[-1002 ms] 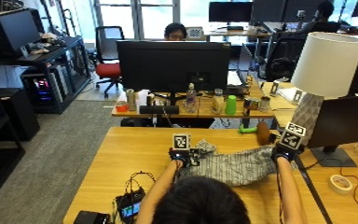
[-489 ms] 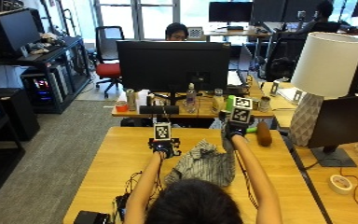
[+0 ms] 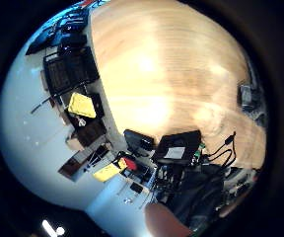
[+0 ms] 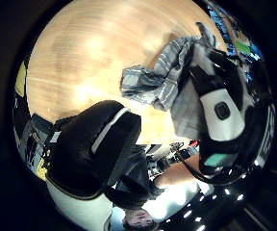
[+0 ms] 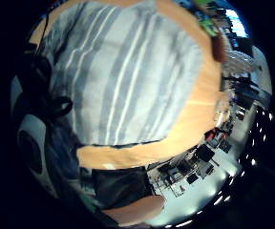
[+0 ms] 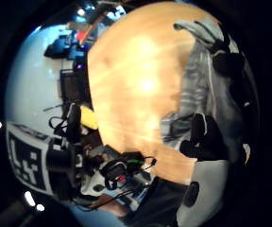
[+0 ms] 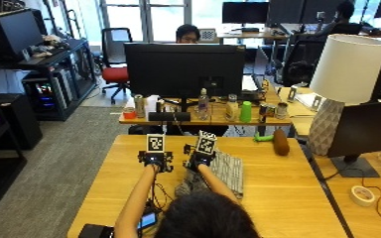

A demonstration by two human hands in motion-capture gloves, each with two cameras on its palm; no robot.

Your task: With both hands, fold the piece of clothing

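Lying on the wooden surface (image 7: pixel 276 183), the striped grey garment (image 7: pixel 224 171) is bunched beneath the right hand (image 7: pixel 200 159), whose grip closes round its near edge, fingers (image 6: pixel 207 137) curled into the cloth. The left hand (image 7: pixel 155 159) is just beside it; whether its grip holds cloth cannot be told.
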